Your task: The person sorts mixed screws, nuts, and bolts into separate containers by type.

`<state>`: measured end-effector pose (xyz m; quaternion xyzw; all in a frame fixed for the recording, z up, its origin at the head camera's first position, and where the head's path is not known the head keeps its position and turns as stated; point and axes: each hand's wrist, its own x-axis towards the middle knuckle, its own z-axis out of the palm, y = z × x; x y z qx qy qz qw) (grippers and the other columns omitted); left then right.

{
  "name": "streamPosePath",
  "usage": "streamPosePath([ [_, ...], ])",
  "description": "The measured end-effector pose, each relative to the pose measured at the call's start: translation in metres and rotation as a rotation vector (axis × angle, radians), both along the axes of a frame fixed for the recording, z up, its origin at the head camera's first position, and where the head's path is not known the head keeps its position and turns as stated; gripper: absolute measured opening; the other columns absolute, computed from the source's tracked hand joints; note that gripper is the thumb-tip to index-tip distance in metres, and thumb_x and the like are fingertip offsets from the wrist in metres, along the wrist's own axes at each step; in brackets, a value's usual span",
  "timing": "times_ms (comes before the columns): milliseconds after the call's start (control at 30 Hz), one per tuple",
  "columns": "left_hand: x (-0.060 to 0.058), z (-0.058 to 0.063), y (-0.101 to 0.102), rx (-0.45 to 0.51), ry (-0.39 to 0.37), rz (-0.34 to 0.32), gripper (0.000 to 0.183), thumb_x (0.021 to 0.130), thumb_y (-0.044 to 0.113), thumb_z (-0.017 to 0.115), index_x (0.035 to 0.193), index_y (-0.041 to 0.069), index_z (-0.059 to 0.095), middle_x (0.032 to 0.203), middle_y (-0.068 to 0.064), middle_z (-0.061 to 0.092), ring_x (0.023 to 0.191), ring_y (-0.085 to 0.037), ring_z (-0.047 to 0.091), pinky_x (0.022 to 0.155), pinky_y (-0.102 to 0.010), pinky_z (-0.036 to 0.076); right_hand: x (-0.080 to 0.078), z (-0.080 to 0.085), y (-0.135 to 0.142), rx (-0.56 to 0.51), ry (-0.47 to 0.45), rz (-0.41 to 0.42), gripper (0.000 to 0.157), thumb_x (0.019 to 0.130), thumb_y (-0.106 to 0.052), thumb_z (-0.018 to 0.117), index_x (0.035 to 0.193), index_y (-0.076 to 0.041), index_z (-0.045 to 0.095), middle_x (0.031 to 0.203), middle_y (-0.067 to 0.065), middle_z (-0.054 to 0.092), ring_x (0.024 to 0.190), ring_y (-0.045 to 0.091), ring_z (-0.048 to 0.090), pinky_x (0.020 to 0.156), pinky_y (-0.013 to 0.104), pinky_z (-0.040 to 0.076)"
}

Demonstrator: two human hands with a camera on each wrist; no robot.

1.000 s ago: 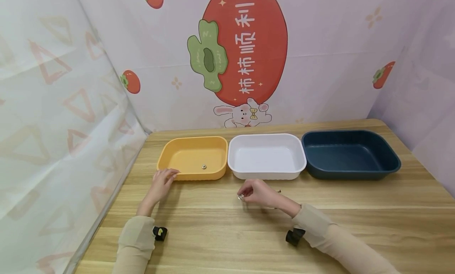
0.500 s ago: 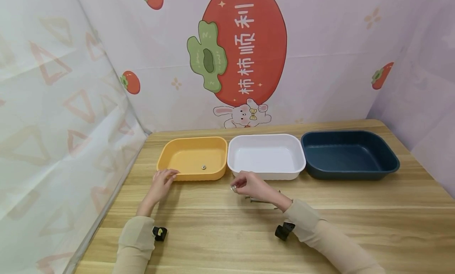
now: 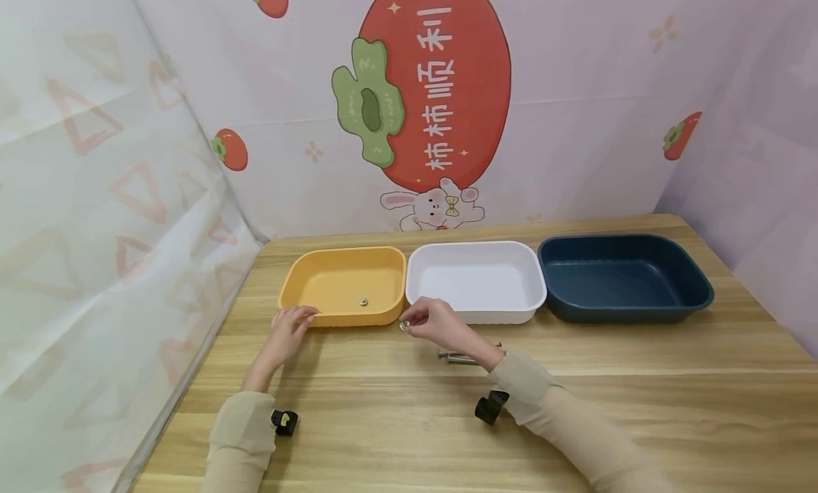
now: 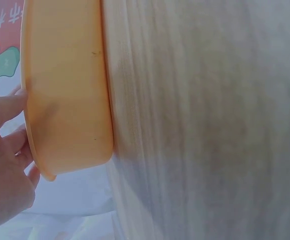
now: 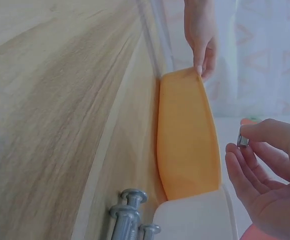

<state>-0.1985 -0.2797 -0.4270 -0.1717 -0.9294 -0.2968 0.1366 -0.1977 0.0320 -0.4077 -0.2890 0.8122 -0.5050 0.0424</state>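
My right hand (image 3: 441, 324) pinches a small silver metal nut (image 5: 243, 137) between thumb and fingertips. In the head view it hovers at the near right corner of the yellow bin (image 3: 348, 318), by the white bin (image 3: 492, 315). My left hand (image 3: 289, 331) grips the yellow bin's rim at its near left corner, thumb and fingers to either side of the wall in the left wrist view. Another nut (image 3: 363, 302) lies on the yellow bin's floor. Several metal bolts (image 5: 125, 212) lie on the table beneath my right wrist, partly hidden by it in the head view.
The yellow, white and dark blue bin (image 3: 629, 313) stand side by side along the back of the wooden table (image 3: 383, 415). Behind them hangs a printed cloth (image 3: 575, 123), with another cloth (image 3: 96, 266) along the left side.
My right hand has moved left and away from me with the nut, from in front of the white bin towards the yellow one, uncovering bolts. The left hand has stayed on the rim.
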Motion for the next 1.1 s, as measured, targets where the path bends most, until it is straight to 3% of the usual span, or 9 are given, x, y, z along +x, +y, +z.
streamPosePath([
  [833,-0.001,-0.001,-0.003,0.002,-0.026,-0.003,0.015,0.085,-0.003,0.053,0.097,0.000,0.060,0.094,-0.017,0.060,0.091,-0.035,0.045,0.084,-0.050,0.022,-0.020,0.002,-0.038,-0.074,-0.025,-0.206,0.015,0.075,0.000,0.064,0.090,0.003,0.067,0.085,0.009,0.060,0.076,0.018,0.059,0.065,0.018,0.046],
  [1100,0.000,0.000,-0.002,0.009,-0.020,-0.007,0.015,0.084,-0.003,0.053,0.097,0.000,0.060,0.094,-0.017,0.060,0.091,-0.035,0.045,0.084,-0.050,0.022,-0.025,0.002,-0.047,-0.053,-0.013,-0.248,0.014,0.075,0.000,0.065,0.089,0.002,0.067,0.086,0.010,0.060,0.076,0.019,0.060,0.064,0.018,0.047],
])
